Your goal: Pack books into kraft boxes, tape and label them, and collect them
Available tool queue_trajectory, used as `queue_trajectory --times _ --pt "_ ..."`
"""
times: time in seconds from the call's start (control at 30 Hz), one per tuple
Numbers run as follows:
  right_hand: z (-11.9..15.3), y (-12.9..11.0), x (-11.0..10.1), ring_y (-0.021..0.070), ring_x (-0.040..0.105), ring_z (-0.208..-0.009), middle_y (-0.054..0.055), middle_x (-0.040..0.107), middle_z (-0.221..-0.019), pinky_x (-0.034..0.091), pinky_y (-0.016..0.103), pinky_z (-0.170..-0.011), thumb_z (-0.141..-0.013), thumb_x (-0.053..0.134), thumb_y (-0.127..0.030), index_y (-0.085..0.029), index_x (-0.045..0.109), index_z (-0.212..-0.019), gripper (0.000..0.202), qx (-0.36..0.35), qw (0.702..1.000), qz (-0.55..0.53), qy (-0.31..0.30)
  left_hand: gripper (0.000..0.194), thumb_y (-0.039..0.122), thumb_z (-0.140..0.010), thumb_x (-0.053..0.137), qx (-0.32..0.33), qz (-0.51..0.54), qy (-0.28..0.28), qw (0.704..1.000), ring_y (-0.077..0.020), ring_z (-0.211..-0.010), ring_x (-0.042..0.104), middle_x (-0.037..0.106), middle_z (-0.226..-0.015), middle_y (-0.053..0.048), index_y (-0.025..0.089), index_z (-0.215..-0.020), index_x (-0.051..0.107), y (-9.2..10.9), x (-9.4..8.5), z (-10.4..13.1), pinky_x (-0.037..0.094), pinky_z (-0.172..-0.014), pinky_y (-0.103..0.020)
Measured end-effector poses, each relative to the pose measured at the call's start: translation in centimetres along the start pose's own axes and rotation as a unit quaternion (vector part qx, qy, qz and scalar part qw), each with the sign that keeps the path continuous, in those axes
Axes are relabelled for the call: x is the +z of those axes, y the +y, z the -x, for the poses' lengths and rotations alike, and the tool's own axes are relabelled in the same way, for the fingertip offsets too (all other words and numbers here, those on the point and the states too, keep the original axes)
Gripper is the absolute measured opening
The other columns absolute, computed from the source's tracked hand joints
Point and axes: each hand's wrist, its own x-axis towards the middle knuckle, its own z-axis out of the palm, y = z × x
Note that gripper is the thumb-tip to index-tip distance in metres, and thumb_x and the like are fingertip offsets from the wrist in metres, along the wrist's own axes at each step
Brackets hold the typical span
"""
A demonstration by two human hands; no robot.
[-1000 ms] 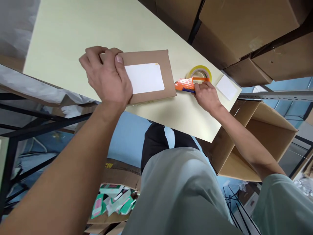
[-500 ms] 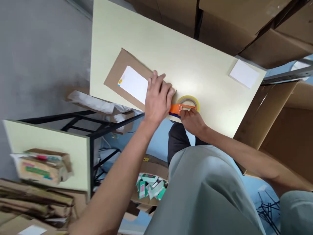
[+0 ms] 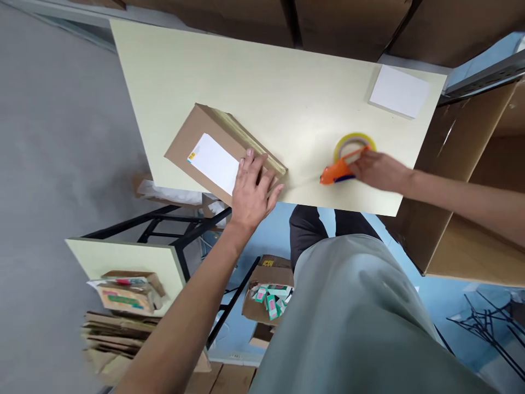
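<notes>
in the head view, now holding the orange tape dispenser (image 3: 330,174) well apart from the brown cardboard box (image 3: 221,138), as against touching the box end beside the left hand (image 3: 251,194) half a second ago. probably drawing out tape from that end, though too thin and clear to make out for certain in the gap. gripping the dispenser with the right hand (image 3: 379,171), with fingers closed around its handle; too blurred to tell each one. bracing the box's right end with the left hand, with fingers loosely spread over the top. to be found, that box, lying slantwise at the front edge of the table (image 3: 303,98).

as for materials: matt brown card in a flat rectangular block; a smooth white label (image 3: 214,164); a pale yellowish band along the far side, perhaps tape. rigid orange plastic, carrying a yellow, ring-shaped tape roll (image 3: 355,136). a smooth cream tabletop, with squared white paper or cards (image 3: 398,91) near the right end.
</notes>
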Motion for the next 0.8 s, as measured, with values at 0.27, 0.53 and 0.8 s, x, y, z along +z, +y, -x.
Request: queue_trajectory --times 0.27,0.53,0.8 --pt "-8.2 3.4 -3.4 0.0284 0.073 -0.107 0.016 0.080 -0.108 0.051 0.059 -0.107 -0.116 0.023 -0.013 -0.007 0.068 -0.127 0.047 0.018 0.996 0.044 0.080 0.035 0.057 -0.108 0.058 0.009 -0.040 0.006 0.999 -0.0355 -0.170 0.041 0.069 -0.156 -0.016 0.028 -0.119 0.073 0.2 0.0 0.1 0.030 -0.140 -0.065" --pt "-10.1 -0.5 -3.0 0.0292 0.073 -0.109 0.012 0.079 -0.106 0.047 0.058 -0.113 -0.111 0.038 -0.017 -0.012 0.059 -0.147 0.043 -0.049 0.999 0.010 0.017 0.032 0.054 -0.108 0.055 0.079 -0.033 -0.151 0.985 -0.0343 -0.159 0.057 0.077 -0.141 -0.013 0.028 -0.103 0.073 -5.4 -5.1 1.2 0.041 -0.135 -0.064" --pt "-11.1 -8.6 -2.6 0.0319 0.076 -0.096 0.019 0.082 -0.105 0.053 0.055 -0.105 -0.101 0.045 -0.010 -0.003 0.061 -0.147 0.049 -0.067 0.997 0.015 -0.039 0.052 0.058 -0.114 0.049 -0.058 -0.060 0.132 0.988 -0.0351 -0.169 0.041 0.052 -0.170 -0.019 0.024 -0.151 0.061 0.0 -7.0 -4.4 0.036 -0.138 -0.065"
